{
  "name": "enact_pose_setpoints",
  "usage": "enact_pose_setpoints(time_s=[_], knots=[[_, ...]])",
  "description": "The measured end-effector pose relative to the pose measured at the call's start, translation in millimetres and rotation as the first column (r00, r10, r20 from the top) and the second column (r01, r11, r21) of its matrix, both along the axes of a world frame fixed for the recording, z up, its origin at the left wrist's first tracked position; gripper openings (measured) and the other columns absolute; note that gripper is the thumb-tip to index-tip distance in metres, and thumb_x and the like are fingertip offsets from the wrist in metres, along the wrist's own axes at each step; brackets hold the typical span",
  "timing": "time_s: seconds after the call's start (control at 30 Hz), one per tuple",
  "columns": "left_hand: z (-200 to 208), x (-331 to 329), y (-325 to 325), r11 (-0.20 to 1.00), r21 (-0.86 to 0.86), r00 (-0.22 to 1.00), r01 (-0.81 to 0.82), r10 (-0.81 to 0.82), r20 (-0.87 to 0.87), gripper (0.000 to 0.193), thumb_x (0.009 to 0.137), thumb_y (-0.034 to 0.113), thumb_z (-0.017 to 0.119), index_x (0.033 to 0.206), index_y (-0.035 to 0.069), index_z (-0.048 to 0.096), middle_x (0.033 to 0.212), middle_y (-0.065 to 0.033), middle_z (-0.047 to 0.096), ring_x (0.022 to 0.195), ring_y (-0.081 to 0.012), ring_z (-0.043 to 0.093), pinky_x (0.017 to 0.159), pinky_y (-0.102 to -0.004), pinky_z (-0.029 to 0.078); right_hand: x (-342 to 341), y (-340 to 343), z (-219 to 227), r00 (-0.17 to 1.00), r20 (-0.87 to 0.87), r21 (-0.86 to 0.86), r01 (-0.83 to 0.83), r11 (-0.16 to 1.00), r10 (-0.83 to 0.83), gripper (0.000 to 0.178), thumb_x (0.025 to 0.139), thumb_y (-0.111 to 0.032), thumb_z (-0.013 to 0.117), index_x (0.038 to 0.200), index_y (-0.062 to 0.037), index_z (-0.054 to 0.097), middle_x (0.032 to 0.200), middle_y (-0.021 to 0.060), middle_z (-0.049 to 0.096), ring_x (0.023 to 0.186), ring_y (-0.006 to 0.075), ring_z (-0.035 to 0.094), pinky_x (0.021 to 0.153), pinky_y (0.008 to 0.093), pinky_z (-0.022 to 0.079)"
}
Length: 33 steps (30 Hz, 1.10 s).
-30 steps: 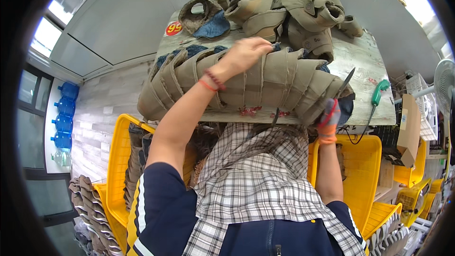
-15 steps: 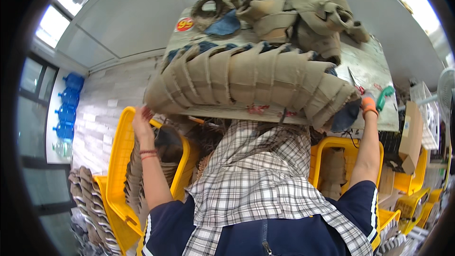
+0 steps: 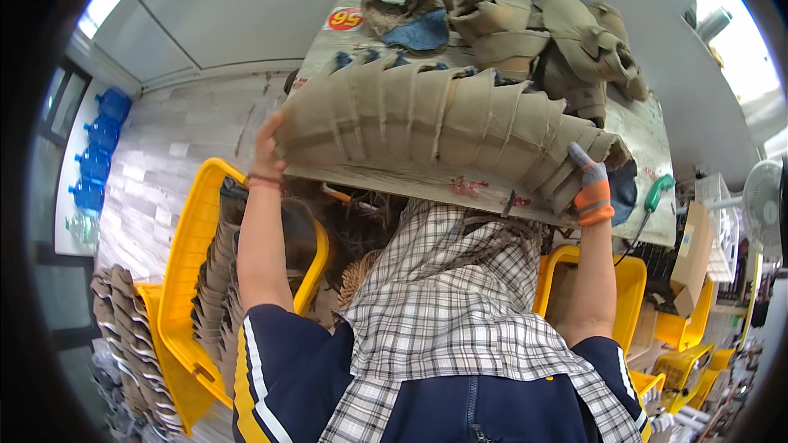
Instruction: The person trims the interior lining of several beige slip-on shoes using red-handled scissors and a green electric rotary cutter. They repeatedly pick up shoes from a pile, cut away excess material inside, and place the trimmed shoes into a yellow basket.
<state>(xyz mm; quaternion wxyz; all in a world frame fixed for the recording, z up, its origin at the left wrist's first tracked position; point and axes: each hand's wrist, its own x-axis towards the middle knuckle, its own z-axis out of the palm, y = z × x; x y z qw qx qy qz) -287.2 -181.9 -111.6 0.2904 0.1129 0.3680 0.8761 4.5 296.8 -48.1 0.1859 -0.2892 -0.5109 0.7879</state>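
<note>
A long row of nested khaki fabric pieces (image 3: 427,119), cap-like in shape and with blue cloth showing at some edges, lies along the front of the table. My bare left hand (image 3: 268,146), with red bands at the wrist, grips its left end; some of the fingers are hidden behind the cloth. At the right end my right hand (image 3: 593,189), in a grey and orange glove, clasps the outer pieces, one finger pointing up over them. A blue cloth flap (image 3: 625,192) hangs out beside that glove.
More khaki pieces (image 3: 501,29) are heaped on the table (image 3: 394,180) at the back. Yellow crates (image 3: 185,267) holding similar stacks stand at my left, and another yellow crate (image 3: 628,279) at my right. A green-handled tool (image 3: 659,193) with a cord lies at the table's right edge.
The row's left end has swung up and away from me. My left hand has moved forward with it. My right hand has shifted left from beside the row onto its right end.
</note>
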Motion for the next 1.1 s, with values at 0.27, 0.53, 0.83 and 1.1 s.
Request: enact_pose_setpoints(time_s=[0.27, 0.53, 0.83, 1.1], knots=[[50.8, -7.7, 62.7, 0.939, -0.342, 0.992, 0.026, -0.067, -0.108, 0.043, 0.077, 0.022, 0.061, 0.115, 0.003, 0.060, 0.107, -0.0071, 0.064, 0.096, -0.0179, 0.061, 0.086, -0.0324, 0.048, -7.7, 59.5, -48.6, 0.929, 0.028, 0.704, -0.280, 0.652, 0.369, 0.036, 0.090, -0.022, 0.052, 0.112, 0.0051, 0.061, 0.110, 0.0110, 0.063, 0.104, 0.0187, 0.057, 0.094, 0.0328, 0.044], [82.2, 57.8, 27.8, 0.965, -0.003, 0.963, 0.261, -0.260, 0.063, 0.055, 0.075, 0.017, 0.058, 0.126, -0.001, 0.050, 0.121, -0.0122, 0.058, 0.107, -0.0224, 0.056, 0.095, -0.0350, 0.043, 1.8, -7.6, 13.7, 0.954, -0.112, 0.278, -0.239, 0.931, 0.278, 0.064, 0.071, -0.010, 0.068, 0.130, -0.0026, 0.044, 0.121, 0.0099, 0.056, 0.107, 0.0271, 0.054, 0.094, 0.0395, 0.044], [24.2, 22.9, 12.0, 0.980, 0.084, 0.977, 0.178, -0.187, 0.106, 0.060, 0.071, 0.018, 0.055, 0.127, -0.001, 0.047, 0.122, -0.0150, 0.057, 0.107, -0.0277, 0.056, 0.095, -0.0384, 0.044, 15.2, 50.9, -141.2, 0.986, -0.022, -0.010, -0.167, 0.986, 0.167, 0.065, 0.067, -0.009, 0.067, 0.128, -0.0025, 0.046, 0.121, 0.0098, 0.056, 0.108, 0.0293, 0.054, 0.094, 0.0427, 0.045], [18.7, 14.9, -1.5, 0.978, -0.205, 0.999, -0.042, 0.046, 0.015, 0.064, 0.075, 0.030, 0.058, 0.130, 0.001, 0.045, 0.128, -0.0114, 0.053, 0.113, -0.0259, 0.054, 0.098, -0.0403, 0.043, -11.4, -28.2, -59.0, 0.982, -0.135, 0.025, -0.132, 0.991, 0.134, 0.054, 0.078, -0.009, 0.063, 0.129, -0.0034, 0.044, 0.121, 0.0104, 0.054, 0.108, 0.0252, 0.054, 0.092, 0.0375, 0.045]])
